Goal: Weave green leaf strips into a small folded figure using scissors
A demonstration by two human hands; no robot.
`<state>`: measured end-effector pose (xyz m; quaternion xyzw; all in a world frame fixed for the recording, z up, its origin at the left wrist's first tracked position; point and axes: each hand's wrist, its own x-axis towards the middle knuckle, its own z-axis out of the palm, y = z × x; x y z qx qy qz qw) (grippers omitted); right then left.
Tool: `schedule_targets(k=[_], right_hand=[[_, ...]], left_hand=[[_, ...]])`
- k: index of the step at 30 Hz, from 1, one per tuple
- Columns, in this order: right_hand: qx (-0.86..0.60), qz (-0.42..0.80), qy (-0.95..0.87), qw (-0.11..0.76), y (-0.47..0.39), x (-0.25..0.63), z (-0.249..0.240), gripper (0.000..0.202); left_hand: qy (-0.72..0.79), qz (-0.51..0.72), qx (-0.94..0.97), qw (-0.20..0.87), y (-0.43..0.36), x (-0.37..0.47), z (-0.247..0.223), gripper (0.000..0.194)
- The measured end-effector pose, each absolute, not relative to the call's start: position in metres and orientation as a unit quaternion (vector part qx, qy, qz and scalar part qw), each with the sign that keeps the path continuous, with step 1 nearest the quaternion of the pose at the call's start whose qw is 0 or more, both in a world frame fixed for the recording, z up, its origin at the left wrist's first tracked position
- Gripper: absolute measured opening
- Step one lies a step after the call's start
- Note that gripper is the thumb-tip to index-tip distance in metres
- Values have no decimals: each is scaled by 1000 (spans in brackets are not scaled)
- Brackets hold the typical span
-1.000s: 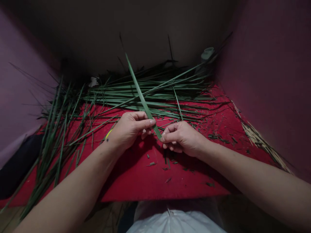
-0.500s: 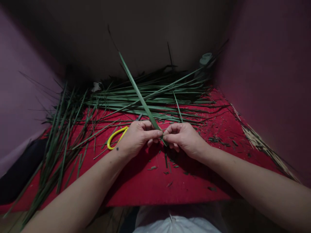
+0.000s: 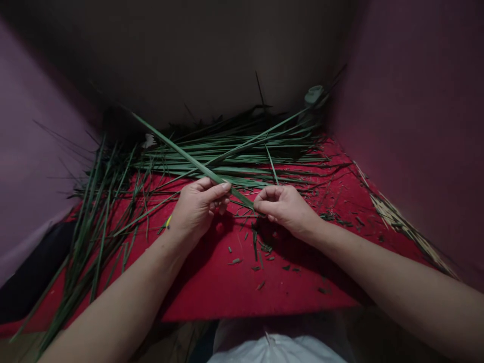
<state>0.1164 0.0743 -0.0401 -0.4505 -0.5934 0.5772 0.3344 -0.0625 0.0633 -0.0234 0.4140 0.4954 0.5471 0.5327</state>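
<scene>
Leaf (image 3: 181, 149), just one, is held over the red table (image 3: 219, 292), its long end pointing up and to the left; it leans further left and lies flatter than it did in the earlier frame. Two hands grip it; the left hand (image 3: 198, 204) pinches it between thumb and fingers, and has shifted left, apart from the right hand (image 3: 285, 206), which pinches the near end; the two were almost touching before. One yellow handle (image 3: 168, 221) shows as a sliver beside the left wrist, where more of it showed earlier. Farther out lie two heaps, the back pile (image 3: 234, 151) and the left pile (image 3: 86, 217), blades too many to count; one pale bundle (image 3: 408, 227) lies along the right edge; one jar (image 3: 313, 94), dim, stands at the back right; many scraps (image 3: 236, 261) dot the cloth.
</scene>
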Motion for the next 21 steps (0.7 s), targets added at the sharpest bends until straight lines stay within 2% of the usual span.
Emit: schedule_targets(k=[7, 11, 14, 18, 21], right_hand=[[-400, 561, -620, 376, 77, 115, -44, 9], [-422, 570, -596, 376, 74, 111, -47, 9], [-449, 564, -590, 365, 73, 109, -48, 10], [-453, 520, -631, 355, 76, 110, -50, 9], [-436, 540, -624, 358, 79, 112, -52, 8]], left_hand=[[501, 466, 508, 524, 53, -45, -30, 13], [549, 412, 572, 448, 49, -37, -29, 17], [573, 402, 596, 393, 48, -33, -29, 13], [574, 374, 598, 415, 49, -32, -30, 16], [597, 394, 591, 372, 49, -33, -31, 16]])
